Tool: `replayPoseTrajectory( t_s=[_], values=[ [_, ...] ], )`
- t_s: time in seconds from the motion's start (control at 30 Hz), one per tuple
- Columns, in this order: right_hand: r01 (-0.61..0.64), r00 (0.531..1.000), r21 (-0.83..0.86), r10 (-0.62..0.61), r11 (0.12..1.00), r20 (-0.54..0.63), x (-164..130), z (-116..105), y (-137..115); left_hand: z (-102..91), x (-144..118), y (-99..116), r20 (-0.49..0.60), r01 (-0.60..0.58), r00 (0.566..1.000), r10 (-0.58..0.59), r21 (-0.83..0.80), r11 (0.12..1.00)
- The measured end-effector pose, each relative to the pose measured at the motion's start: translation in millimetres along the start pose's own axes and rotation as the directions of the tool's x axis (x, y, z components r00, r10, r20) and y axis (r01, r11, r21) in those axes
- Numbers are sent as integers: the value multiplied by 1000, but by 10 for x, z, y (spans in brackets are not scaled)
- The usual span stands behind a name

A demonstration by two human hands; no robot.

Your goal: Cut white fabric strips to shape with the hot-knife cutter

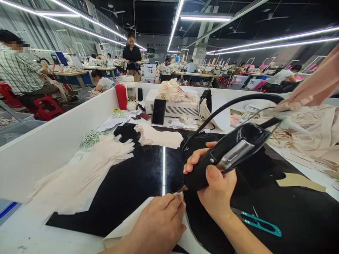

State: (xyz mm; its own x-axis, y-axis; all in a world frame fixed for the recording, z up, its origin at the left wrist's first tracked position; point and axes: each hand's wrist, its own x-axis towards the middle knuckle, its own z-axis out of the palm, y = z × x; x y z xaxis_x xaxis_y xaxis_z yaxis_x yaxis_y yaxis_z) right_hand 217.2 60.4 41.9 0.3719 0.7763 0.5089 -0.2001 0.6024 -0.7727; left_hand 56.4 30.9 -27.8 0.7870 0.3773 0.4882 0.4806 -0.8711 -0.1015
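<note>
My right hand (215, 188) is wrapped round a black handheld power tool (198, 169) with a silver lever and a thick black cable (225, 114). The tool tilts down to the left, and its narrow tip reaches the fingertips of my left hand (161, 218). Those fingers are closed on the edge of a cream fabric piece (132, 220) lying on the black work surface (137, 176). My left hand hides the exact contact between tip and fabric. Right of my right forearm lie teal-handled thread snips (261, 223).
Cream fabric stacks lie at the left (76, 180) and straight ahead (160, 137). A phone (159, 111) leans against a white vented box (172, 109). A beige cut piece (300, 181) and heaped fabric (312, 130) are at the right. A white side wall (58, 141) edges the table.
</note>
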Motion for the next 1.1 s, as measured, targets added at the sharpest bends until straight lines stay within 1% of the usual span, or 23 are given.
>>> replayPoseTrajectory(
  t_s=[0.17,0.3,0.57,0.77,0.87,1.0,1.1],
  values=[
    [12,1000,14,-13,1000,17,-6,-8,-2,3,-20,0,11,0,1000,0,5,1000],
    [9,1000,14,-9,1000,0,-1,-5,-6,-1,-24,0,56,2,998,-2,1,1000],
    [10,1000,24,-10,1000,14,-16,-2,-8,5,-18,-4,6,7,1000,-7,4,1000],
    [10,1000,-20,-9,1000,19,-18,-11,10,19,-26,6,66,14,998,-13,-8,1000],
    [10,1000,-17,-9,1000,10,14,-15,-13,-14,-11,0,48,14,999,-13,-21,1000],
    [8,999,-33,-9,999,-33,59,-62,-129,-32,6,-93,29,36,999,-36,-9,999],
    [26,997,-53,-29,998,-72,46,-124,-249,-18,4,-221,52,118,991,-119,16,993]
  ],
)
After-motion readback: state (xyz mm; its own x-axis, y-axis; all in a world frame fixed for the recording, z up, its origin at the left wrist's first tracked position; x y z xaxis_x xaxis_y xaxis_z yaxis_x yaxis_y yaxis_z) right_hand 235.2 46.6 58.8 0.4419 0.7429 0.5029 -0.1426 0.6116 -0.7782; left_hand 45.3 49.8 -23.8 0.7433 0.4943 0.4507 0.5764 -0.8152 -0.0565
